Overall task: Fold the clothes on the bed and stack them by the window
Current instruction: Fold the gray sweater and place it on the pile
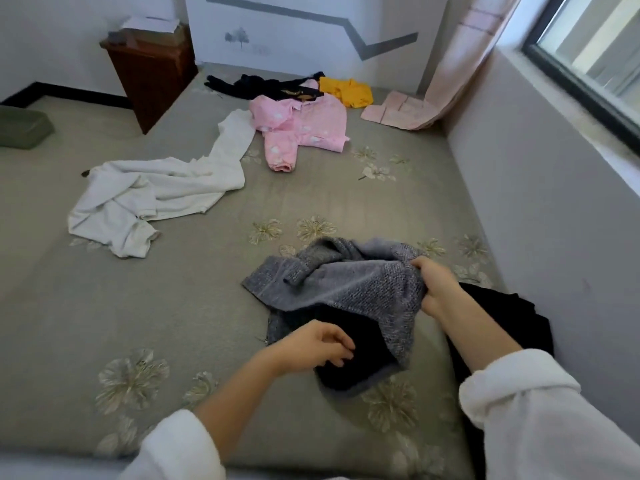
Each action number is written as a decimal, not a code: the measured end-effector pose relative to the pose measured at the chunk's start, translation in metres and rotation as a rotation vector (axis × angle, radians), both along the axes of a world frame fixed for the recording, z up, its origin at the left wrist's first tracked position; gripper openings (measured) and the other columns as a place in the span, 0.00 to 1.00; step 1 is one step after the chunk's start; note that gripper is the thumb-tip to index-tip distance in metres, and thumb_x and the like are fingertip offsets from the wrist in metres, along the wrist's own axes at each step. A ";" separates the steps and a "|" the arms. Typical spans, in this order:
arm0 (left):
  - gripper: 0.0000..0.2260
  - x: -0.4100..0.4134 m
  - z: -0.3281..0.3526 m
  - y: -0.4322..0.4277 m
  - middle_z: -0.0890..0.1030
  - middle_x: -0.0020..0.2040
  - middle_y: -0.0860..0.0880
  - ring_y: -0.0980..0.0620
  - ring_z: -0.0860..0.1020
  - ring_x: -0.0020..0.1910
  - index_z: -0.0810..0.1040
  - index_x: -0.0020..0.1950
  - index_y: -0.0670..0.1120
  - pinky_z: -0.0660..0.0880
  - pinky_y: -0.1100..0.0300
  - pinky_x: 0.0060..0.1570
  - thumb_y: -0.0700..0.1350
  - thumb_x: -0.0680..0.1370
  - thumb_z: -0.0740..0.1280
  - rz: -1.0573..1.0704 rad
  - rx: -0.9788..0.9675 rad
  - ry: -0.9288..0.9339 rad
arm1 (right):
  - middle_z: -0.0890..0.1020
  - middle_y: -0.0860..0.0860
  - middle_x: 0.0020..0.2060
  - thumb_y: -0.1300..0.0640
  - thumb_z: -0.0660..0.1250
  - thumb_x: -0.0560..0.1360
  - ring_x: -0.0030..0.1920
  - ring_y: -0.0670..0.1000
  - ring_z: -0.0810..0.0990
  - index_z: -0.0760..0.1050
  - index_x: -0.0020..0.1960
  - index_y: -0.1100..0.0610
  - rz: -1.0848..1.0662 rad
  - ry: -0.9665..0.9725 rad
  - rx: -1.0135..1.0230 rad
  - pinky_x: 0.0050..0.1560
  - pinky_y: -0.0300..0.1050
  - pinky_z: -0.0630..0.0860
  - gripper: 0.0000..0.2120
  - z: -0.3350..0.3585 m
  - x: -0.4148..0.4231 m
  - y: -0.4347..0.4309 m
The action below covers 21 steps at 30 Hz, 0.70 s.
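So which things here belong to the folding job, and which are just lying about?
Job: grey sweater, held by the right hand; white garment; pink garment; yellow garment; far black garment; near black garment.
Lying about: wooden cabinet; papers on it; green object; curtain.

knit sweater [346, 282] on bed [166, 306] near front; long garment [156, 192] left, farther back; padded jacket [301, 123] behind, centre; nightstand [152, 74] far left beside bed; window [588, 46] right.
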<state>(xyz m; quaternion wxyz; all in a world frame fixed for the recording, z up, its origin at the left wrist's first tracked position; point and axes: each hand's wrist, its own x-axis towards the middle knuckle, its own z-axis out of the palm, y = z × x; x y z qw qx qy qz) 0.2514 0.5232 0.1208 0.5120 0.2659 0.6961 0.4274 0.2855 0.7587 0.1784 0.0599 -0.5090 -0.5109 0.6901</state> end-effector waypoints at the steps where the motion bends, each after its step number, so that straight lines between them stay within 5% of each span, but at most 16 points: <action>1: 0.06 -0.006 -0.012 -0.008 0.84 0.45 0.51 0.52 0.82 0.45 0.81 0.47 0.50 0.77 0.64 0.43 0.43 0.77 0.64 0.110 -0.073 0.052 | 0.79 0.59 0.37 0.63 0.60 0.76 0.33 0.55 0.80 0.72 0.46 0.60 -0.032 0.038 0.011 0.36 0.46 0.76 0.03 0.008 -0.001 0.006; 3: 0.06 -0.017 -0.038 -0.023 0.78 0.39 0.47 0.48 0.76 0.37 0.77 0.42 0.45 0.72 0.59 0.39 0.41 0.78 0.63 0.273 -0.236 0.153 | 0.77 0.57 0.34 0.62 0.59 0.76 0.33 0.55 0.78 0.70 0.43 0.59 -0.068 0.121 0.016 0.36 0.47 0.75 0.04 0.025 -0.005 0.013; 5: 0.09 -0.023 -0.055 -0.030 0.70 0.37 0.46 0.50 0.67 0.33 0.70 0.39 0.46 0.65 0.59 0.35 0.43 0.79 0.61 0.378 -0.326 0.067 | 0.73 0.57 0.36 0.62 0.56 0.76 0.37 0.55 0.75 0.68 0.44 0.57 -0.082 0.202 0.015 0.40 0.49 0.73 0.04 0.041 -0.009 0.016; 9: 0.08 -0.013 -0.072 -0.015 0.73 0.48 0.45 0.49 0.73 0.43 0.71 0.50 0.45 0.69 0.59 0.42 0.48 0.81 0.58 0.470 -0.344 -0.218 | 0.75 0.55 0.33 0.63 0.55 0.76 0.33 0.53 0.76 0.70 0.40 0.59 -0.058 0.300 0.051 0.35 0.44 0.75 0.07 0.075 -0.017 0.004; 11: 0.11 0.000 -0.078 0.006 0.77 0.52 0.44 0.47 0.75 0.50 0.73 0.55 0.44 0.71 0.55 0.48 0.51 0.81 0.60 0.543 -0.286 -0.334 | 0.76 0.55 0.29 0.64 0.55 0.76 0.29 0.52 0.77 0.70 0.38 0.59 -0.044 0.351 0.058 0.29 0.40 0.76 0.09 0.092 -0.020 -0.006; 13: 0.14 0.013 -0.078 0.027 0.79 0.50 0.44 0.46 0.77 0.46 0.73 0.60 0.44 0.71 0.56 0.45 0.52 0.80 0.61 0.686 -0.177 -0.440 | 0.77 0.54 0.26 0.64 0.55 0.76 0.27 0.51 0.77 0.71 0.37 0.60 -0.008 0.392 0.047 0.27 0.37 0.76 0.11 0.108 -0.021 -0.014; 16: 0.22 0.020 -0.075 0.048 0.78 0.60 0.39 0.41 0.77 0.55 0.68 0.70 0.37 0.74 0.53 0.49 0.50 0.80 0.62 0.886 -0.055 -0.562 | 0.77 0.54 0.26 0.64 0.54 0.76 0.27 0.52 0.77 0.71 0.37 0.60 0.035 0.466 0.033 0.27 0.37 0.75 0.11 0.130 -0.024 -0.020; 21: 0.11 -0.026 -0.018 0.028 0.84 0.43 0.44 0.47 0.81 0.44 0.78 0.56 0.43 0.79 0.53 0.37 0.47 0.82 0.58 0.970 0.360 -0.898 | 0.78 0.53 0.26 0.61 0.54 0.78 0.29 0.51 0.78 0.71 0.39 0.59 0.012 0.566 0.033 0.29 0.36 0.77 0.12 0.153 -0.023 0.000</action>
